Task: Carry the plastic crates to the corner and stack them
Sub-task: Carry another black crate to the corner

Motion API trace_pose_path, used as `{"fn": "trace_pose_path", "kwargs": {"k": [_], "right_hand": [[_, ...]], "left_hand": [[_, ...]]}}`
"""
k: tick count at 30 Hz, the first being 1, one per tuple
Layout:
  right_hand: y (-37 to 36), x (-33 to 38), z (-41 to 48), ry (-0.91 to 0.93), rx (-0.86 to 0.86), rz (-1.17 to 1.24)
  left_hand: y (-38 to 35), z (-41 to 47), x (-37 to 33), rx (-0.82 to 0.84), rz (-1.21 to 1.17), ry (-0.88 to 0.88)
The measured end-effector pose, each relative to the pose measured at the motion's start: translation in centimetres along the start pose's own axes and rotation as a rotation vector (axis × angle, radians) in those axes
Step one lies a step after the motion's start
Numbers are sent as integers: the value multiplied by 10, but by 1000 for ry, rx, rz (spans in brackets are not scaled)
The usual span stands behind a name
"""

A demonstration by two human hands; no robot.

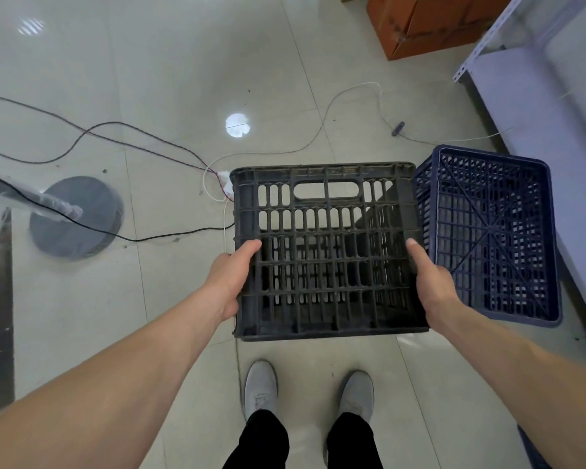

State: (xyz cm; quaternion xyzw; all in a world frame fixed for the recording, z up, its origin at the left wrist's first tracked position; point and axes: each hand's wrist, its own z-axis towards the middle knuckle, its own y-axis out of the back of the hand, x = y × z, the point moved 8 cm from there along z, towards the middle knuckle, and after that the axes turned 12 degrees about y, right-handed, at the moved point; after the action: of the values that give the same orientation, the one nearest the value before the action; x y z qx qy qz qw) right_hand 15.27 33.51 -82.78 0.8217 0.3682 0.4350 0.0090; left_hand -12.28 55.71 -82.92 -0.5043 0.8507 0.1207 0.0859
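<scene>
A slotted black crate [329, 252] and a latticed blue crate [487, 231] are seen over pale grey tiles [149, 62], with a black cable [122, 125], a white cable [325, 120], grey shoes [260, 384], black trousers [268, 438] and an orange box [430, 25].

- On my feed, a person's left hand [232, 282] and right hand [433, 286] grip a black plastic crate [329, 252] by its two sides, with the thumbs pressed on the slotted wall that faces the camera.
- That wall's handle slot lies along its far edge.
- A blue crate [487, 231] sits just right of the black one, partly behind the right hand and beside a white metal shelf [538, 96].
- I see grey shoes [260, 387] on the pale tiled floor [149, 62], below the black crate in frame.
- Black and white cables [214, 171] trail across the tiles at left, near a round grey stand base [77, 218].
- An orange cardboard box [430, 22] stands at the top edge.
</scene>
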Motion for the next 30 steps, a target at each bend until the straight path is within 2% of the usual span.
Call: {"fn": "trace_pose_path", "kwargs": {"k": [2,6,11,18,22,24,28,30], "right_hand": [[0,-10,8,-2,-20,7],[-2,-42,8,-126,-15,33],[1,-51,-15,-158,-83,-40],[1,-4,-37,129,-86,-259],[-4,-11,-51,113,-90,-216],[-4,-21,-62,125,-97,-191],[-1,-57,-87,52,-95,-146],[0,-72,-102,22,-104,-106]], "left_hand": [[1,2,0,-12,21,-25],[3,8,19,-36,134,2],[5,1,43,28,217,24],[16,0,51,-39,499,39],[16,-9,69,-30,568,56],[12,-22,76,-10,510,31],[14,-48,72,86,110,-91],[17,-59,67,96,31,-122]]}}
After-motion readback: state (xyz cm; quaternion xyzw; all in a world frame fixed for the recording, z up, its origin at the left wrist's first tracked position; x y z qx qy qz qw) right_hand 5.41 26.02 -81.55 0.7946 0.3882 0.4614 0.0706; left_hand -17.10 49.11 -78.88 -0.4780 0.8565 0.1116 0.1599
